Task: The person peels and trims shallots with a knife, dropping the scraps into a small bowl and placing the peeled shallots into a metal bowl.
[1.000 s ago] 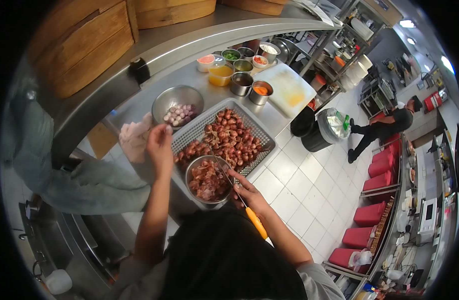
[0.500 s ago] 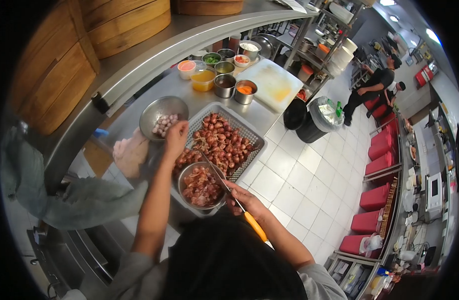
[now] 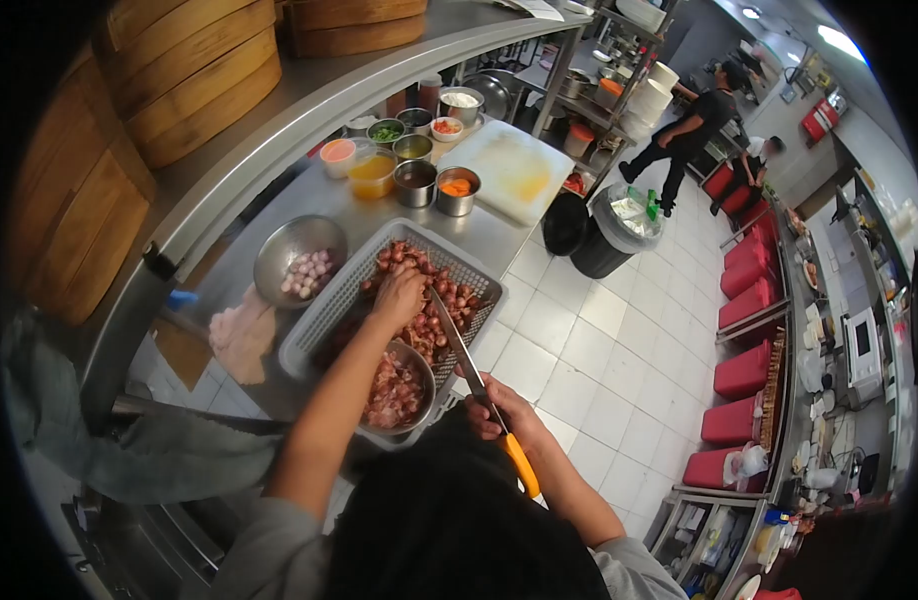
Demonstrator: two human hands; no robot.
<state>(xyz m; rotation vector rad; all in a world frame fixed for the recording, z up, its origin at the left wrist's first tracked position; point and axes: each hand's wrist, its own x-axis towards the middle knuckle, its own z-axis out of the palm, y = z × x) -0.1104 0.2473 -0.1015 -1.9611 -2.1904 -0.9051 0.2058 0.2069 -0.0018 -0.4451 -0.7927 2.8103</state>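
A grey plastic basket point(image 3: 297, 345) on the steel counter holds many red-skinned shallots point(image 3: 457, 300). My left hand point(image 3: 401, 293) reaches down into them with its fingers curled; what lies under the fingertips is hidden. My right hand point(image 3: 501, 405) grips a knife point(image 3: 457, 342) near the heel of its blade, with the orange handle pointing back towards me and the tip over the basket beside my left hand. A metal bowl point(image 3: 430, 375) of reddish peelings sits at the basket's near end. Peeled pale shallots point(image 3: 309, 272) lie in another metal bowl point(image 3: 271, 252) to the left.
Small containers of sauces and chopped ingredients point(image 3: 415, 180) stand behind the basket, by a stained white cutting board point(image 3: 509, 165). A pinkish cloth point(image 3: 241, 335) lies at left. Wooden steamers point(image 3: 204, 80) sit on the upper shelf. A lined bin point(image 3: 609, 245) and two people point(image 3: 694, 130) are beyond.
My left hand has moved from beside the bowl of peeled shallots into the basket. The knife remains in my right hand. The view has shifted, and a person in the background has stepped left.
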